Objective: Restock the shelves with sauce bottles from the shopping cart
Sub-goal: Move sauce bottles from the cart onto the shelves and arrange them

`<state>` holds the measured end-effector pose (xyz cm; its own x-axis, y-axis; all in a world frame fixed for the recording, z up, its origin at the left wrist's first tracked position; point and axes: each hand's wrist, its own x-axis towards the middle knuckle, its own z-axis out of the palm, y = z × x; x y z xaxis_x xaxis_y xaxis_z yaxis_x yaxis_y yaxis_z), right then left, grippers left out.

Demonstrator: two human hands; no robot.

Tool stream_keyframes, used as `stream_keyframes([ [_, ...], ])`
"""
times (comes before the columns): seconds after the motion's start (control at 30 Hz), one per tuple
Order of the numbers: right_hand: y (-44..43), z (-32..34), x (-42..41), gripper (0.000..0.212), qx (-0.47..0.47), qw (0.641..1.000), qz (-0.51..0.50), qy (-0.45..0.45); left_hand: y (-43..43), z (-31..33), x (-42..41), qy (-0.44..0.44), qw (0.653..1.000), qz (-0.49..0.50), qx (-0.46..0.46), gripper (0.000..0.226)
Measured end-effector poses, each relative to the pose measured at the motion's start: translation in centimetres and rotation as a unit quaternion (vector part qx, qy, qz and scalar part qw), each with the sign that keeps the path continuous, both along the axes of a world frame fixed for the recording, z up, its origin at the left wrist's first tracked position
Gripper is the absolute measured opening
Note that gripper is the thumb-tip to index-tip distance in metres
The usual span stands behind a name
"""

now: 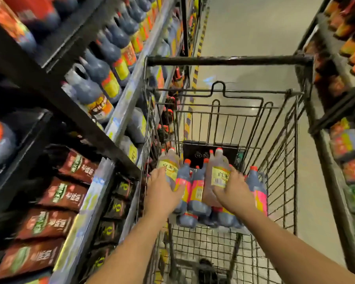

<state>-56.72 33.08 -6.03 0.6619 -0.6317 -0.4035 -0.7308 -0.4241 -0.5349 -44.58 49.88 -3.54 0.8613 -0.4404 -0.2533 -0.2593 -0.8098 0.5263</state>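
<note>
A shopping cart (pixel 230 60) stands in an aisle, with stocked shelves (pixel 119 111) along its left side. Inside the cart, the left hand (pixel 162 189) curls round a pale yellow-labelled sauce bottle (pixel 169 161) by the cart's left wall. The right hand (pixel 232 189) grips a second pale bottle (pixel 216 167) mid-cart. Upright dark pink-labelled bottles (pixel 197 187) crowd between and beside them.

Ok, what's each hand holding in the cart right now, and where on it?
Each hand grips a pale amber bottle round its labelled body, not the neck: the left hand holds the left bottle, the right hand the right bottle.
</note>
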Motion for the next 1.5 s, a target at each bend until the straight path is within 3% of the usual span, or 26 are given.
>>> stream_keyframes([
  [0.13, -1.7, -4.0, 1.7, 0.105, 0.061, 0.996, -0.055, 0.045, -3.2, -3.6, 2.8, -0.016, 0.993, -0.029, 0.111, 0.062],
  [0.27, -3.0, -6.1, 3.6, 0.110, 0.067, 0.993, -0.088, 0.048, -5.4, -5.9, 4.3, -0.017, 0.966, -0.029, 0.256, 0.073],
  [0.5, -3.2, -6.7, 5.3, 0.127, 0.068, 0.988, -0.101, 0.095, -7.3, -8.1, 6.8, 0.027, 0.938, 0.004, 0.345, 0.111],
  [0.7, -3.2, -6.6, 5.7, 0.116, 0.061, 0.986, -0.105, 0.116, -7.5, -8.8, 8.4, 0.066, 0.945, 0.044, 0.319, 0.118],
  [0.97, -2.2, -6.5, 5.5, 0.100, 0.031, 0.984, -0.126, 0.125, -5.7, -8.4, 7.5, 0.027, 0.971, 0.057, 0.231, 0.107],
  [1.17, -0.8, -5.9, 4.3, 0.104, -0.001, 0.991, -0.094, 0.094, -4.6, -6.1, 5.4, 0.014, 0.987, 0.057, 0.148, 0.098],
  [1.33, 0.1, -4.2, 2.0, 0.101, -0.011, 0.996, -0.073, 0.054, -3.0, -3.4, 2.6, 0.038, 0.994, 0.086, 0.064, 0.111],
  [1.5, 1.4, -0.6, -0.8, 0.113, -0.007, 0.997, -0.081, -0.014, -0.1, 0.9, -1.4, 0.036, 0.992, 0.119, -0.024, 0.113],
])
